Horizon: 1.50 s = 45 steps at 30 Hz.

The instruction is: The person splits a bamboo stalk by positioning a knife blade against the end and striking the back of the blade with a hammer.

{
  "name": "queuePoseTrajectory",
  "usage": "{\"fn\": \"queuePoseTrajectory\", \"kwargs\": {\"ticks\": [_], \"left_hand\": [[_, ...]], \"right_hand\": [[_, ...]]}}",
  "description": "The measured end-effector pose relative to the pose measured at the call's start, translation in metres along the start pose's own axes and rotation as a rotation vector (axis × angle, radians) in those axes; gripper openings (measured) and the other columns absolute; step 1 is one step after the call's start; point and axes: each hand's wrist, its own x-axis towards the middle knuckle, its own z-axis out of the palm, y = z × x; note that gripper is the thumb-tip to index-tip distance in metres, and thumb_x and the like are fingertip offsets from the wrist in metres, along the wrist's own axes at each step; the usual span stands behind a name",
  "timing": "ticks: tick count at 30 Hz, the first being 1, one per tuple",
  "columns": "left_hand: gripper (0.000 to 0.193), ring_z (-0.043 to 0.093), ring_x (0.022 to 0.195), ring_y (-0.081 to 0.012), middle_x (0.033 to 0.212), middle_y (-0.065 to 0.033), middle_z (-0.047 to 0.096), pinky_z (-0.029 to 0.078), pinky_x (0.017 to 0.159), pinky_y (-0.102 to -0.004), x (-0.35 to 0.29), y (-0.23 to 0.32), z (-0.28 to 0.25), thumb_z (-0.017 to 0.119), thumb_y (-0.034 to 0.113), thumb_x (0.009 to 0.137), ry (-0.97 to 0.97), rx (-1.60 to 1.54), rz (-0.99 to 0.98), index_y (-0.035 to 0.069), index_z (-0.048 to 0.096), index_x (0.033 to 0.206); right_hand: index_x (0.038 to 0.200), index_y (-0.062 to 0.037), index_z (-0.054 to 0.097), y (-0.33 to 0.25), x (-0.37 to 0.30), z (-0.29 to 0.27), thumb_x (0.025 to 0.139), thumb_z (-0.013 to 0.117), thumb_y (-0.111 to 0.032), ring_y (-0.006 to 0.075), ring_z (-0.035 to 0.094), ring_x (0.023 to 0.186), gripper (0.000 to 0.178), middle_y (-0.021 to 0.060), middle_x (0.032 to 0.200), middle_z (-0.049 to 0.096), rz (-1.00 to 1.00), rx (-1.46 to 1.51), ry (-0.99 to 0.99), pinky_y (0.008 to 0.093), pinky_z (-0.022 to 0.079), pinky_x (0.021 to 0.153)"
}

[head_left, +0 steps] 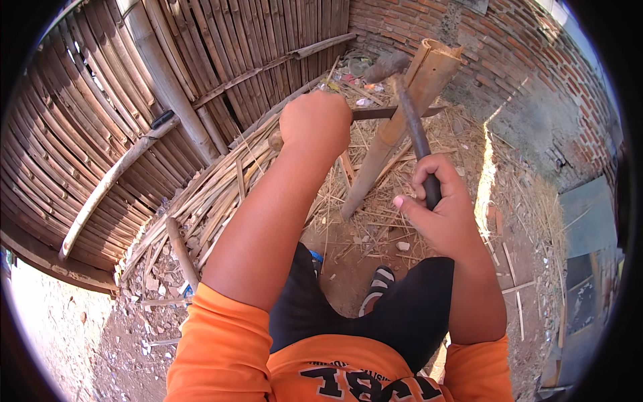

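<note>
My left hand [316, 124] is closed round the handle of a machete, and the wooden handle end [274, 141] sticks out below the fist. The machete's dark blade [372, 114] runs to the right across a split bamboo pole [376, 161], its tip showing on the far side. Whether the blade is in the bamboo or behind it, I cannot tell. The pole stands tilted, its top leaning right. My right hand [442, 204] grips a hammer [416, 127] by its dark handle. Its grey head is raised beside the pole's upper part, above the blade.
A bamboo wall [221, 60] rises at the left, and a brick wall [522, 74] at the back right. Long split bamboo strips [201, 208] lie heaped beside my left arm. Straw and chips litter the ground round my sandalled feet [379, 285]. Grey sheets [586, 208] lean at the right.
</note>
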Motion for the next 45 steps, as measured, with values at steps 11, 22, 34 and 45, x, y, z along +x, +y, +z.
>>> {"fn": "queuePoseTrajectory", "kwargs": {"ticks": [11,22,34,45], "left_hand": [[0.022,0.074,0.096,-0.0332,0.101,-0.0149,0.076,0.060,0.084,-0.0438,0.002,-0.006,-0.008,0.070,0.013,0.083,-0.055,-0.019,-0.031,0.008,0.079,0.102],[0.022,0.074,0.098,-0.0333,0.103,-0.0150,0.076,0.060,0.086,-0.0435,0.006,-0.005,-0.007,0.070,0.013,0.084,-0.027,-0.027,-0.030,0.009,0.079,0.103],[0.022,0.074,0.098,-0.0327,0.101,-0.0145,0.076,0.060,0.086,-0.0435,0.006,-0.002,-0.001,0.070,0.014,0.083,-0.024,-0.010,-0.028,0.010,0.080,0.102],[0.020,0.074,0.099,-0.0295,0.104,-0.0142,0.077,0.060,0.084,-0.0400,0.002,-0.003,-0.001,0.070,0.012,0.083,-0.044,-0.005,-0.022,0.009,0.080,0.101]], "right_hand": [[0.105,-0.0106,0.050,-0.011,-0.012,-0.016,0.083,0.070,0.009,0.0033,0.037,0.064,0.036,-0.0051,0.081,0.041,0.004,-0.026,-0.021,0.0217,0.034,0.057],[0.109,-0.0120,0.049,-0.009,-0.014,-0.019,0.086,0.071,0.006,0.0035,0.041,0.069,0.036,-0.0041,0.084,0.044,0.113,0.027,-0.120,0.0222,0.036,0.060],[0.121,-0.0109,0.043,-0.002,-0.012,-0.022,0.088,0.073,-0.002,0.0070,0.041,0.071,0.045,-0.0007,0.083,0.044,0.021,0.012,-0.092,0.0282,0.040,0.061],[0.103,0.0021,0.057,0.008,-0.005,-0.013,0.109,0.049,-0.041,0.0208,0.053,0.060,0.044,0.0121,0.076,0.058,0.222,-0.209,-0.060,0.0396,0.044,0.061]]}}
